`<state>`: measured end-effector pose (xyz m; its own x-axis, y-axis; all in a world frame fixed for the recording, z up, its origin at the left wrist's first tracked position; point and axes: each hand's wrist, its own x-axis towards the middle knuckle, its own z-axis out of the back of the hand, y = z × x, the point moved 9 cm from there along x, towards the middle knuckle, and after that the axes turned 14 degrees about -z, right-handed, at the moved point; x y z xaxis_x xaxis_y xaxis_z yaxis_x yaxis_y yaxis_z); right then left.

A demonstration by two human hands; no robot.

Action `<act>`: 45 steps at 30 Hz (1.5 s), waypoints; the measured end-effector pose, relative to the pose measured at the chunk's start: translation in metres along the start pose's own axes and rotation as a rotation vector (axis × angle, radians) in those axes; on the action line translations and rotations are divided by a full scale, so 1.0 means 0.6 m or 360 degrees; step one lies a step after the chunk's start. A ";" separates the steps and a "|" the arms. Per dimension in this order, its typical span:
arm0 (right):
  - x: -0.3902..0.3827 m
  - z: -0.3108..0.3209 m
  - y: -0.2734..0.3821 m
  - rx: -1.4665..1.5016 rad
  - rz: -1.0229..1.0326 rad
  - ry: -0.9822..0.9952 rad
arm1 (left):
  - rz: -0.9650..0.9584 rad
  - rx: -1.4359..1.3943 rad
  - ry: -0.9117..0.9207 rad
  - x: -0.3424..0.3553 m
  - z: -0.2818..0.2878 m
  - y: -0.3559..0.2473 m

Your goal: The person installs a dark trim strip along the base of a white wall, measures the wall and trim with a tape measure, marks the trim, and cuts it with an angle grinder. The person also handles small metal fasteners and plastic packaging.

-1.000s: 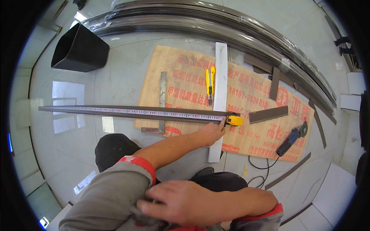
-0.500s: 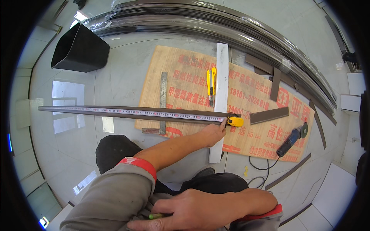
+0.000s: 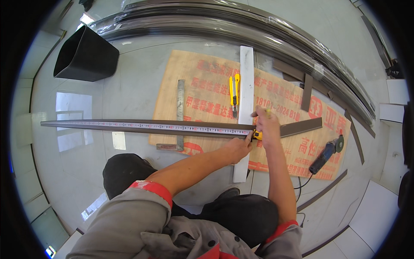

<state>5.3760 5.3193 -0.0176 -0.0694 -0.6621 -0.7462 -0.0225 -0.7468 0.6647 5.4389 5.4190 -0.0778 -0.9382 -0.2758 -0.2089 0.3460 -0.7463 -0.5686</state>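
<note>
A long dark metal strip lies across the printed board, with a measuring tape blade along it. My left hand presses the blade near its right end, fingers closed at the yellow tape case. My right hand is raised just right of it above the case, closed on a slim green-yellow marking tool. A white bar runs crosswise beneath the strip. Beside that bar lies a yellow utility knife. A metal square sits under the strip on the left.
The printed wooden board rests on the tiled floor. An angle grinder with its cord lies on the right, a dark offcut nearby. Long wrapped profiles stretch along the back. A black bin stands upper left.
My right hand has risen from my lap at the bottom to the tape case, bringing the slim tool with it. My left hand stays on the blade.
</note>
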 end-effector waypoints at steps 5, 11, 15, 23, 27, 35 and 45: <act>0.081 -0.044 -0.072 -0.1001 0.0247 0.0029 | 0.0027 -0.0081 0.0039 0.004 -0.017 0.007; 0.077 -0.078 -0.087 -0.1200 0.0402 0.0355 | 0.0012 0.0079 0.0017 0.004 -0.025 0.007; 0.083 -0.072 -0.094 -0.1153 0.0275 0.0326 | -0.0041 0.0204 -0.0049 0.007 -0.031 0.007; 0.086 -0.063 -0.092 -0.1025 0.0332 0.0260 | -0.0008 0.0006 -0.0041 0.008 -0.025 0.010; 0.088 -0.063 -0.093 -0.1014 0.0245 0.0261 | -0.0004 -0.0017 -0.0071 0.002 -0.017 0.009; 0.089 -0.065 -0.093 -0.1119 0.0321 0.0249 | -0.0043 0.0017 -0.0101 0.006 -0.026 0.011; 0.089 -0.063 -0.092 -0.1094 0.0298 0.0233 | -0.0009 -0.0030 -0.0105 0.007 -0.029 0.014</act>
<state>5.4114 5.3226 -0.0955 0.1245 -0.7485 -0.6514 0.6116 -0.4591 0.6444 5.4382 5.4222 -0.0975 -0.9379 -0.3114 -0.1529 0.3399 -0.7365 -0.5848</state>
